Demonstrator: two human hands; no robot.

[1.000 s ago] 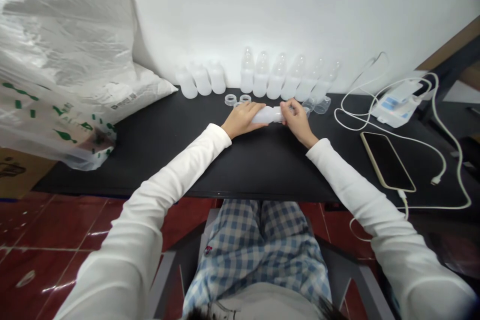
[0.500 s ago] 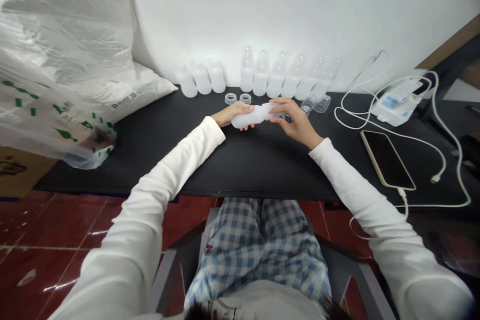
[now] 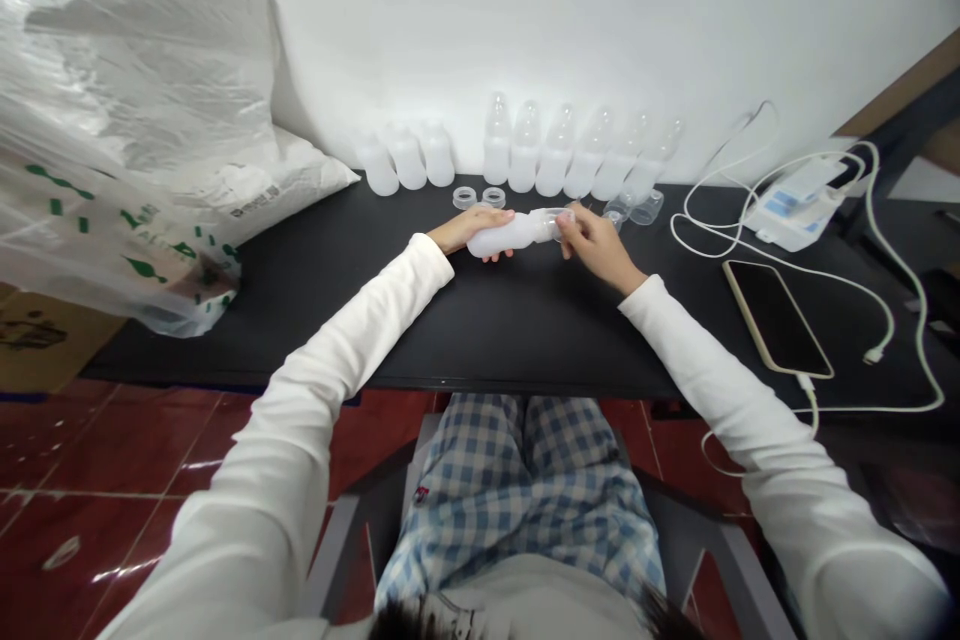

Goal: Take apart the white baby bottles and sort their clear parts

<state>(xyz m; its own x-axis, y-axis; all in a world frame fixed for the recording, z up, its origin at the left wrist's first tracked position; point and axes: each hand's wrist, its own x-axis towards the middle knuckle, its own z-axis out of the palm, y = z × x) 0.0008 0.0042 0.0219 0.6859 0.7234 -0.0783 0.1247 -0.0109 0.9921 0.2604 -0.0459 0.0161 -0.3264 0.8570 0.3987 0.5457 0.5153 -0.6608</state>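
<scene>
The left hand (image 3: 472, 223) of the person is wrapped around a milky-white, smooth plastic bottle with rounded shape (image 3: 499, 236), thumb side above and some fingertips visible below its body. This bottle is lying in the air over a matte black tabletop (image 3: 525, 330), nearly horizontal, with its neck toward the right. On the neck sits a clear, dome-like plastic cover (image 3: 553, 224), and the right hand (image 3: 596, 245) grasps the far end of this cover between thumb and fingers (the exact place of each finger is partly hidden).

Just behind the left hand there are two flat, translucent plastic rings (image 3: 464, 198), side by side; something pale is showing near them, but it is too small to tell. Next to the right hand are loose clear plastic covers (image 3: 645, 208), glossy like thin glass.

Along the smooth white wall (image 3: 600, 10) stand three uncovered frosted bottles (image 3: 408, 163) and, to their right, a row of six frosted bottles with clear tall domes (image 3: 553, 160). At the left side, a wrinkled white plastic sack (image 3: 150, 40) is bulging. At the right, a dark-screened phone with pale case (image 3: 778, 318) lies near a thin white cable (image 3: 911, 320).
</scene>
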